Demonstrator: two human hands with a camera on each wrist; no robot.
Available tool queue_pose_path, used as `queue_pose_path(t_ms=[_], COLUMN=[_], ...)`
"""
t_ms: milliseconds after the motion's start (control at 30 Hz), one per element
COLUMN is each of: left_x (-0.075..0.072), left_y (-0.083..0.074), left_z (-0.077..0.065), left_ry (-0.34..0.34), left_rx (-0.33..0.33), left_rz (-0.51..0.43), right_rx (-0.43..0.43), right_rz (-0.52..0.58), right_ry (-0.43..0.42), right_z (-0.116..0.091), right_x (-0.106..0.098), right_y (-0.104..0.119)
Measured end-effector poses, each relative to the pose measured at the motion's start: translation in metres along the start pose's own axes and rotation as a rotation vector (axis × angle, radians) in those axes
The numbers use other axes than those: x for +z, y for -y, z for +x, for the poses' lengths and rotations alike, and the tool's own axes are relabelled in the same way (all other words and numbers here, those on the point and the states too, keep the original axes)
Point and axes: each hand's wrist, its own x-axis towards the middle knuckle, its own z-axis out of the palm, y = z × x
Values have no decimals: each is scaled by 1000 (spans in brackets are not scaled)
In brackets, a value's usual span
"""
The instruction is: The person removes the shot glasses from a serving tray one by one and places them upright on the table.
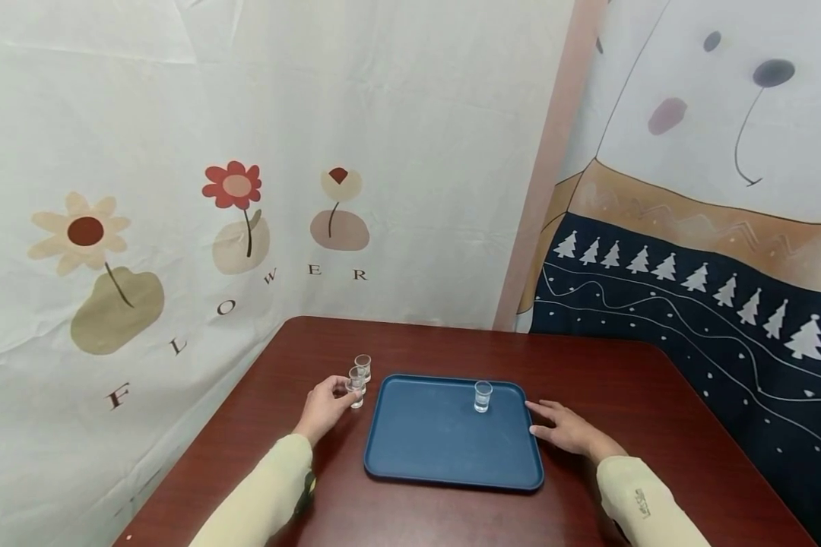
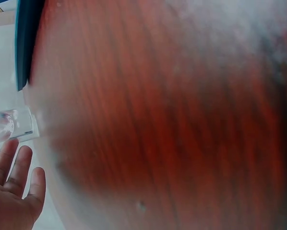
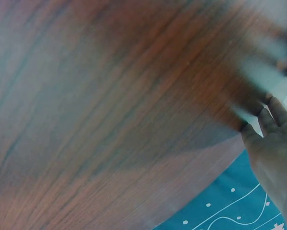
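Small clear shot glasses stand in a short row left of the tray, the rear one [image 1: 363, 366] behind the others. My left hand [image 1: 324, 408] is at the nearest shot glass [image 1: 356, 401], pinching it between thumb and fingers. The left wrist view shows the hand [image 2: 16, 189] with its other fingers loosely extended below a clear glass [image 2: 11, 123]. Another shot glass [image 1: 482, 397] stands upright on the blue tray [image 1: 445, 448], toward its back right. Beside the tray's right rim, my right hand [image 1: 566, 427] has its fingers extended, fingertips right at the edge.
The tray lies on a reddish-brown wooden table [image 1: 622, 387]. Behind the table hangs a white cloth [image 1: 438, 182] printed with flowers and letters. A dark blue printed cloth [image 1: 657, 304] with white trees borders the right side.
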Motion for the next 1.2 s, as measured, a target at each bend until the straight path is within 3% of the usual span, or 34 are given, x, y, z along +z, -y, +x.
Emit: queue_pose_path(t_ms=[200, 633, 867, 1200], left_x=[3, -6, -10, 3], left_y=[1, -10, -29, -55], left_z=[1, 6, 16, 20], left_ry=[13, -8, -15, 4], left_rx=[-46, -48, -19, 23], left_rz=[-22, -60, -89, -165], right_rx=[4, 9, 4, -4], right_rz=[2, -27, -37, -38], right_ry=[3, 11, 9, 14], right_z=[0, -2, -2, 0], right_x=[-2, -3, -2, -1], right_y=[2, 6, 3, 0])
